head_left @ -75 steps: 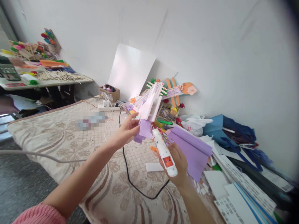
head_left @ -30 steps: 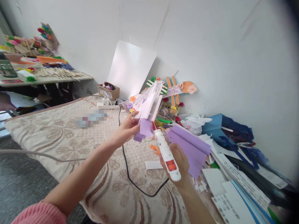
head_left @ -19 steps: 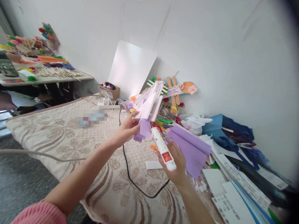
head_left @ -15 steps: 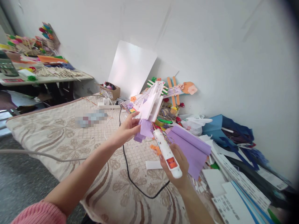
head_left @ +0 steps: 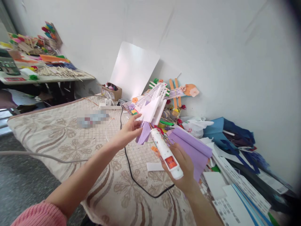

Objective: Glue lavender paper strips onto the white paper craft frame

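Note:
My left hand (head_left: pixel 132 129) is closed on a white foam-board piece (head_left: pixel 150 110) that has lilac paper (head_left: pixel 144 133) at its lower end. In my right hand (head_left: pixel 181 163) is a white hot glue gun (head_left: pixel 164 150) with an orange-red patch on its rear. The gun's tip is beside the lilac paper, near the lower edge of the board; whether it touches I cannot tell. Behind the held piece stands a craft model with white sticks, paper flowers and orange sticks. A sheet of purple paper (head_left: pixel 190 150) lies right of the gun.
A black cord (head_left: pixel 131 175) curves over the patterned cloth (head_left: pixel 98 163). A power strip (head_left: pixel 109 106) and a small cardboard box (head_left: pixel 113 92) sit at the back. Boards (head_left: pixel 235 201) and a blue bag (head_left: pixel 221 128) crowd the right. A white panel (head_left: pixel 135 69) leans on the wall.
The glue gun's tip has shifted slightly left along the lower edge of the board. The lilac paper now hangs narrower and more folded. My left hand keeps its hold.

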A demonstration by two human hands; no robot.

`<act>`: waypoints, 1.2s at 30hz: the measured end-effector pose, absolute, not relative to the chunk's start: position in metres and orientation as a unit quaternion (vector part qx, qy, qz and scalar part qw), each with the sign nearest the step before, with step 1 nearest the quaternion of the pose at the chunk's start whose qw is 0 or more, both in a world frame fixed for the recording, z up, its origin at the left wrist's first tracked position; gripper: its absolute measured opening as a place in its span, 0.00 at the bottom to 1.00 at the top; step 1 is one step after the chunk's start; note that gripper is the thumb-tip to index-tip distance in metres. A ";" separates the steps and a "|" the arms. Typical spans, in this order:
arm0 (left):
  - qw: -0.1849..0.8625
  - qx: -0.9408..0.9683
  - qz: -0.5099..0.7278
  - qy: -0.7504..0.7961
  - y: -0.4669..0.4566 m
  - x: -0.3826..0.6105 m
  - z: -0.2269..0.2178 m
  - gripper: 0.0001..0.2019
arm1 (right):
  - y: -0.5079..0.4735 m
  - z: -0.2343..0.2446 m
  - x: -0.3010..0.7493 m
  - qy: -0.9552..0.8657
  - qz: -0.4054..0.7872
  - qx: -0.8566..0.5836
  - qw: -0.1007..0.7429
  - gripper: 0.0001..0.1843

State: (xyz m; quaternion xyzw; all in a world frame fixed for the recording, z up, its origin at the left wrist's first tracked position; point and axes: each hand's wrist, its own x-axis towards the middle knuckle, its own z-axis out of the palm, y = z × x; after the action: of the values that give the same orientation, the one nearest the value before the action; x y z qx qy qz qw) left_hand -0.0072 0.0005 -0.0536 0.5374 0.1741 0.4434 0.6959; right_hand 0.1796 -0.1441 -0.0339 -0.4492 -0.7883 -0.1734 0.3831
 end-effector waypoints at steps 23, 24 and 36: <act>0.675 0.558 0.445 0.188 0.002 -0.009 -0.060 0.38 | -0.147 -0.032 0.175 -0.781 -0.154 -0.500 0.341 0.08; 0.676 0.557 0.444 0.188 0.002 -0.009 -0.060 0.39 | -0.147 -0.033 0.175 -0.781 -0.153 -0.500 0.343 0.08; 0.683 0.550 0.444 0.183 0.001 -0.008 -0.057 0.39 | -0.151 -0.041 0.175 -0.773 -0.143 -0.486 0.381 0.07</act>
State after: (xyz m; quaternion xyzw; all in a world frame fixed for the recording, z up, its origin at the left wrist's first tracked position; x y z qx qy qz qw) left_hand -0.0081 0.0006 -0.0570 0.5502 0.1825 0.4441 0.6832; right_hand 0.1746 -0.1511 -0.0411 -0.4861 -0.7733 -0.1429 0.3811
